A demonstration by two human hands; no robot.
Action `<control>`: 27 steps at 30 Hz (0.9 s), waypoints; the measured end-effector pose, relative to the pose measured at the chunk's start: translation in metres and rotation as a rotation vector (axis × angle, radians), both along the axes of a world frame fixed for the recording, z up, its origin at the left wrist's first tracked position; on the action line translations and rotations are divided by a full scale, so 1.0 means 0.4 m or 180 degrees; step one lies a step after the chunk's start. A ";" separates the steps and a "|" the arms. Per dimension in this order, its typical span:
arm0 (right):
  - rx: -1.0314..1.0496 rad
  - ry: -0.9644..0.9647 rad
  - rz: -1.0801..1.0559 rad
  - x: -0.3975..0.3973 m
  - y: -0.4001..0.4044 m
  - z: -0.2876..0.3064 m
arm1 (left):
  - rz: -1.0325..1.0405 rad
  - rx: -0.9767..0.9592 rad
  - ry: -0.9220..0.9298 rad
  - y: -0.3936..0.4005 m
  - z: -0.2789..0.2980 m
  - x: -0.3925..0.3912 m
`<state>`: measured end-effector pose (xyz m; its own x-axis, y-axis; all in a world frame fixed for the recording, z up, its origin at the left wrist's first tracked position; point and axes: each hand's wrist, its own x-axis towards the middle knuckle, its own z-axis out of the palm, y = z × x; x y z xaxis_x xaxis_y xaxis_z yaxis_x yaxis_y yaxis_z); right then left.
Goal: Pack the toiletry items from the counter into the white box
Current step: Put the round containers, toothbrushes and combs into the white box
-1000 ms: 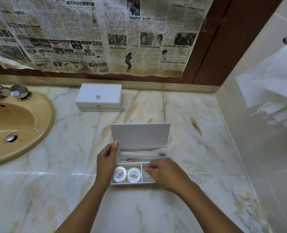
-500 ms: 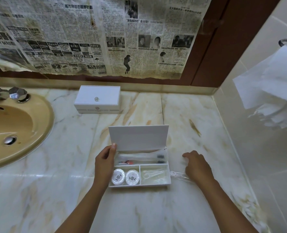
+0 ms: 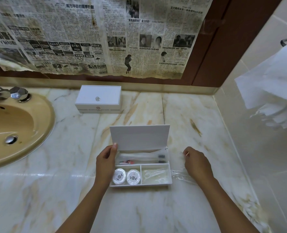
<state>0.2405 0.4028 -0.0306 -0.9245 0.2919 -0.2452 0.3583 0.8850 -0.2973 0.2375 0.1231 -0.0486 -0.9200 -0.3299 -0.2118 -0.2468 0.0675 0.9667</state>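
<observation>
The white box stands open on the marble counter, its lid raised at the back. Two round wrapped soaps fill its front left compartment. A clear packet lies in the front right one, and wrapped long items lie in the back one. My left hand grips the box's left side, thumb at the lid's edge. Just right of the box, my right hand pinches a clear plastic packet that lies on the counter.
A shut white box with a small knob stands at the back. A tan sink and chrome tap are at the left. Newspaper covers the wall behind. White tissue hangs at the tiled right wall.
My right hand left the box's front right compartment, where a clear packet now lies, and moved right to the clear packet on the counter. My left hand stayed on the box.
</observation>
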 end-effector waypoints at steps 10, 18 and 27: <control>-0.0560 0.0791 0.0501 -0.006 -0.101 0.149 | -0.0015 0.0032 -0.0046 -0.002 -0.002 -0.001; -0.0350 0.0396 0.1536 0.051 -0.233 0.148 | 0.0013 0.0028 -0.0065 -0.003 -0.003 -0.002; 0.0197 -0.0097 0.1839 0.073 -0.273 0.052 | 0.0029 0.0043 -0.0079 -0.004 -0.006 -0.001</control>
